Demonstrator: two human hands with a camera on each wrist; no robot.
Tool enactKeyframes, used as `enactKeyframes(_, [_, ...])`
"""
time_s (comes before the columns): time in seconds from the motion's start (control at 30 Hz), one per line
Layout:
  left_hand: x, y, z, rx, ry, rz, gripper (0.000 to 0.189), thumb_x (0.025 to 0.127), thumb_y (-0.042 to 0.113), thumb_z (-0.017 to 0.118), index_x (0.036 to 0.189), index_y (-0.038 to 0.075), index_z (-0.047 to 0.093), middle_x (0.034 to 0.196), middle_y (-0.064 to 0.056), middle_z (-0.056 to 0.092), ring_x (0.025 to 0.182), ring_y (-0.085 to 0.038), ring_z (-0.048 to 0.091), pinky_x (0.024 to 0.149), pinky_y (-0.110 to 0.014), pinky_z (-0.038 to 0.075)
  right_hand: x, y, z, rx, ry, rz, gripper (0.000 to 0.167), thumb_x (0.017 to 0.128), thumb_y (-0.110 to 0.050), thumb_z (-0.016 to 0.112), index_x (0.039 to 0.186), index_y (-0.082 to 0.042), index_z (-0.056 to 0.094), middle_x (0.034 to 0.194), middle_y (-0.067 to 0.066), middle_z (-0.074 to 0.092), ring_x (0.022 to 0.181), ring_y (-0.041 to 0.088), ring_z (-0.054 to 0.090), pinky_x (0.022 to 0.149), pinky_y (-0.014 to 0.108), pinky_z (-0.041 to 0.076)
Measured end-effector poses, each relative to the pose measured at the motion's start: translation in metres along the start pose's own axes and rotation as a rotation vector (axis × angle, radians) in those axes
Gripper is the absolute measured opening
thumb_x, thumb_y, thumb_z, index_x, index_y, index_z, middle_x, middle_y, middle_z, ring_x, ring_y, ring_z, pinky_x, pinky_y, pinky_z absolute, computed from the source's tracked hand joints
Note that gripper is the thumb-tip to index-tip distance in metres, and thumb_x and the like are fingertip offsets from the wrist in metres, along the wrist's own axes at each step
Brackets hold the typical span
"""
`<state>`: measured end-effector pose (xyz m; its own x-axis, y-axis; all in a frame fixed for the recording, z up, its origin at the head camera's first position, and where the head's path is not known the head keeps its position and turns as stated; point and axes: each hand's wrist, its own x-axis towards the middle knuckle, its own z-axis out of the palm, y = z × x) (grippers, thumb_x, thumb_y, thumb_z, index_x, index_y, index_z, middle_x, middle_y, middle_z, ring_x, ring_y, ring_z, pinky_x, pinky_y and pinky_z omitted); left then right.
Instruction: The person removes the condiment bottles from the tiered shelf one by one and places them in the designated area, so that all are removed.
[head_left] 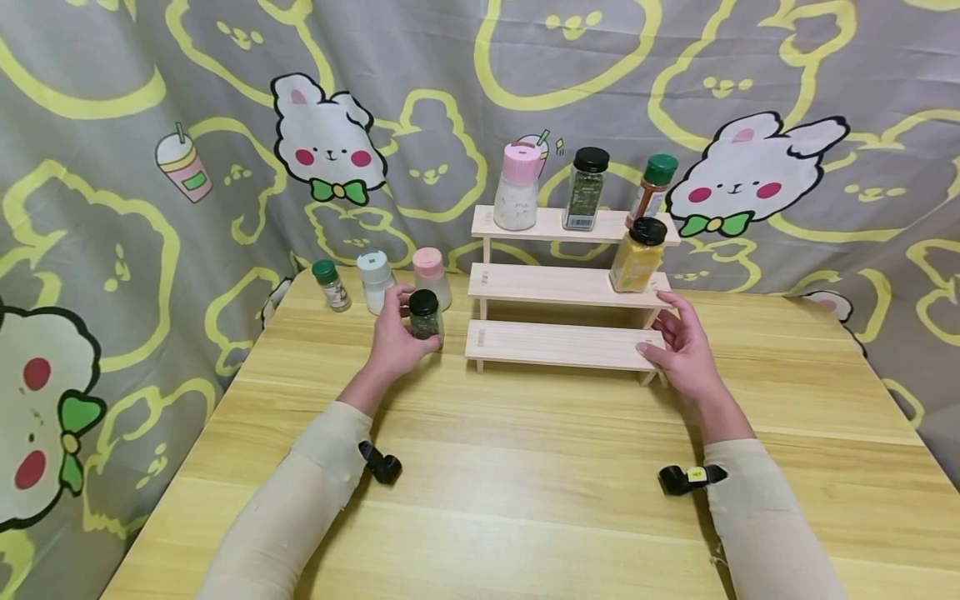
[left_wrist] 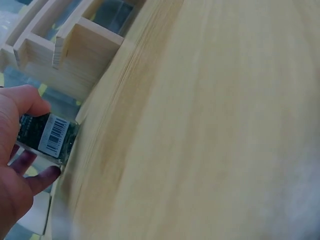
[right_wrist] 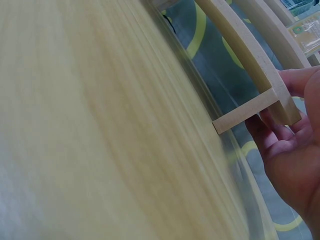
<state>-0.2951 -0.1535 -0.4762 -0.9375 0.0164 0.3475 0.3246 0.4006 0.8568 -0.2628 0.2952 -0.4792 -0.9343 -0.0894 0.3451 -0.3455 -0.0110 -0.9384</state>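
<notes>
My left hand point(head_left: 393, 337) grips a small glass jar of dark green herbs point(head_left: 426, 323) with a black lid, fingers and thumb around its sides. In the left wrist view the herb jar point(left_wrist: 47, 135) is tilted in that image, its barcode label showing and its base close to the tabletop. On the right, my right hand point(head_left: 688, 354) holds the end of a three-tier wooden rack point(head_left: 562, 343), thumb on top of the lowest board. Seen from the right wrist, the other fingers curl beneath the board point(right_wrist: 245, 50), beside its leg.
A pink-lidded shaker point(head_left: 517, 196), a black-lidded herb jar point(head_left: 585, 196) and a green-lidded jar point(head_left: 649, 192) occupy the top tier. A yellow spice jar point(head_left: 637, 260) stands mid-tier. Left on the table point(head_left: 510, 483) are green-lidded point(head_left: 332, 287), pale-blue-lidded point(head_left: 374, 279) and pink-lidded point(head_left: 431, 275) containers. A patterned curtain point(head_left: 420, 50) hangs behind.
</notes>
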Motion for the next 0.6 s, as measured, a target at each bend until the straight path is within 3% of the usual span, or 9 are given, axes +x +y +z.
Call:
enactKeyframes(0.23, [0.001,0.013,-0.001,0.025,0.023,0.022,0.09,0.066,-0.002,0.085,0.14,0.009,0.036,0.121,-0.014,0.049,0.108,-0.031,0.051,0.092,-0.047,0.048,0.001,0.001,0.0,-0.001,-0.004,0.0,0.084,0.081,0.029,0.058,0.151,-0.013,0.035,0.138,0.014,0.051,0.12,0.02,0.053,0.093,0.021,0.048])
enactKeyframes(0.6, [0.007,0.034,-0.003,0.105,0.049,0.164,0.087,0.067,0.0,0.086,0.138,0.008,0.037,0.117,-0.015,0.048,0.11,-0.03,0.052,0.099,-0.044,0.044,0.001,0.001,-0.001,-0.003,0.0,0.004,0.084,0.081,0.029,0.058,0.151,-0.012,0.035,0.137,0.016,0.051,0.123,0.03,0.051,0.092,0.021,0.048])
